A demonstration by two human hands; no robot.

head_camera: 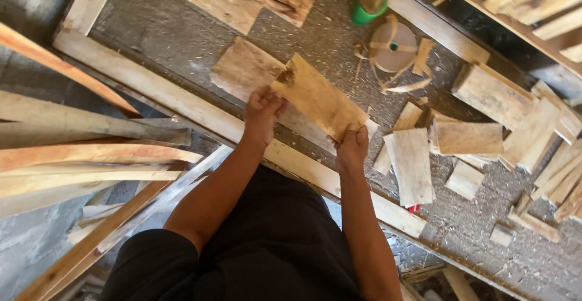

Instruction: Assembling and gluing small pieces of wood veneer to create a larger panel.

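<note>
I hold a short, flat wooden board (318,98) with both hands, just above a dusty workbench (182,40). My left hand (262,114) grips its near left corner by a dark, rough patch. At the opposite end my right hand (351,146) grips the board's lower right edge. The board is pale, tilted diagonally, with bark-like staining at one end. Another flat board (242,70) lies on the bench directly beneath it.
Several cut wood pieces (467,140) lie scattered at right. A green cup (368,4) and a roll of pale strapping (393,47) sit at the back. Long planks (79,155) lean at left. A wooden rail (200,116) edges the bench's front.
</note>
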